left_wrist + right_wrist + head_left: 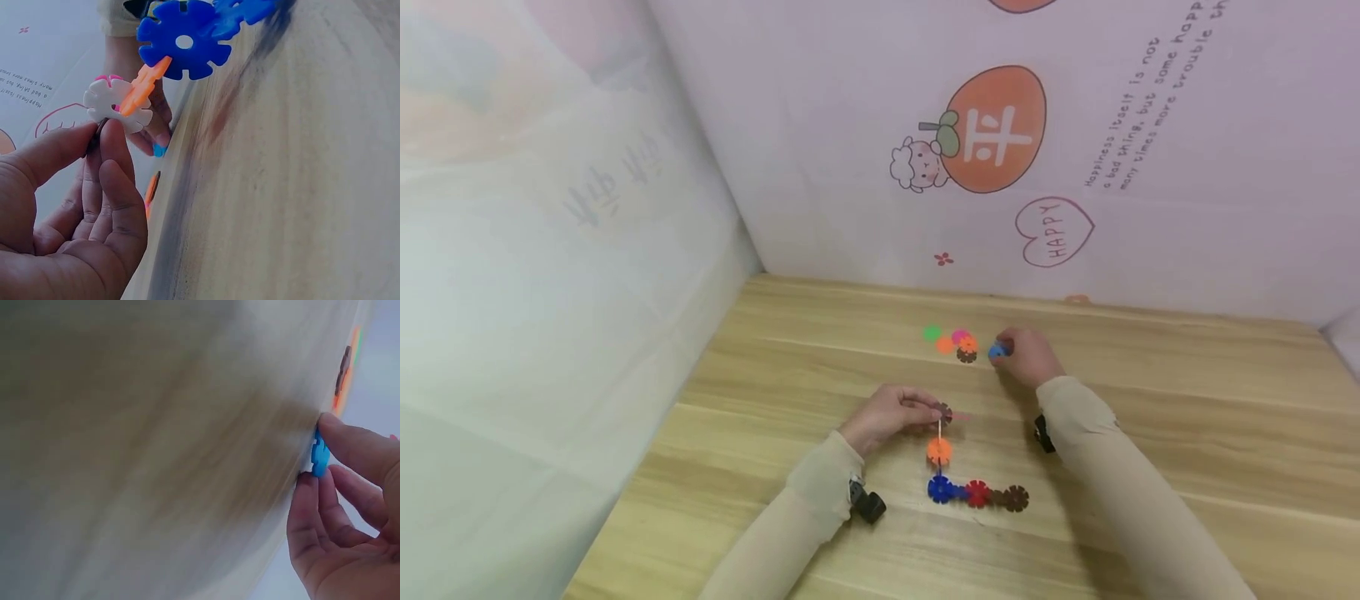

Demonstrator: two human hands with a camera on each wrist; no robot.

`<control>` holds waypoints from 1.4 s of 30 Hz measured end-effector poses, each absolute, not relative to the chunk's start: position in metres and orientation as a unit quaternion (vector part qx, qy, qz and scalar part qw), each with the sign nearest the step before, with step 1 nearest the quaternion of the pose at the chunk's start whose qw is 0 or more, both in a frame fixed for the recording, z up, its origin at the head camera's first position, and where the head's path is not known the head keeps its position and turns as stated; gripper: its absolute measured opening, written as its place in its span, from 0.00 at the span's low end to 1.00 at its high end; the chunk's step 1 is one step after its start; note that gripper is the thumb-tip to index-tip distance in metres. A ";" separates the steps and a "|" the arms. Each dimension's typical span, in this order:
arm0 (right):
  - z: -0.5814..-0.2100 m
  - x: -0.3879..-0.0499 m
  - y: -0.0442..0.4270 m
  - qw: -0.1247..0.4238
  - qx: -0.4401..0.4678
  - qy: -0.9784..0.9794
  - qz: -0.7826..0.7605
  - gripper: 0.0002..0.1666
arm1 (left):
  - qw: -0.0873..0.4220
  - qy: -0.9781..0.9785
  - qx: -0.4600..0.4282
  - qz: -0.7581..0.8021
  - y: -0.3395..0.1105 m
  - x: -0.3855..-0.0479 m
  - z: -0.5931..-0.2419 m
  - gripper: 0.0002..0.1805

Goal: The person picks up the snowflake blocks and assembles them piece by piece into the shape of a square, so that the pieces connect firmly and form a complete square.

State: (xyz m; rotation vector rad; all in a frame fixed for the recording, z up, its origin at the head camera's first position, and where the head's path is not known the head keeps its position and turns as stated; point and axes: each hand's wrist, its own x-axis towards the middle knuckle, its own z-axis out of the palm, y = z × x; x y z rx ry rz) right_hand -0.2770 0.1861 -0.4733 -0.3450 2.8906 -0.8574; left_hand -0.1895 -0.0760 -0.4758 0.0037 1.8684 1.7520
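My left hand [891, 412] pinches a brown snowflake disc [947, 412] between thumb and fingertips. That disc belongs to a linked chain; a white disc [95, 99] and a pink piece [961, 417] adjoin it. From there the chain runs through an orange disc [938, 451] to a dark blue disc [939, 489], then turns right past a red disc [977, 493] to a brown end disc [1017, 498]. Farther back, my right hand [1030, 358] pinches a light blue disc [320, 454] by its edges, close to the tabletop. Its fingers partly cover that disc.
Left of my right hand lie several loose discs: a green one [932, 332], orange ones [945, 345], a pink one [960, 337] and a brown one [967, 356]. A printed cloth [850, 167] hangs behind the wooden table [1187, 400], with a pale cloth [550, 333] at left.
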 end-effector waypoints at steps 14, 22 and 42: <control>-0.465 -0.206 0.204 0.115 -0.088 0.918 -0.370 0.17 | 0.300 0.680 0.002 0.669 -0.071 -0.192 -0.473 0.13; -0.465 -0.174 0.199 0.183 -0.014 0.801 -0.570 0.24 | 0.304 0.675 0.000 0.672 -0.068 -0.192 -0.474 0.15; -0.461 -0.160 0.177 0.198 0.005 0.752 -0.629 0.20 | 0.296 0.692 0.009 0.658 -0.066 -0.192 -0.474 0.14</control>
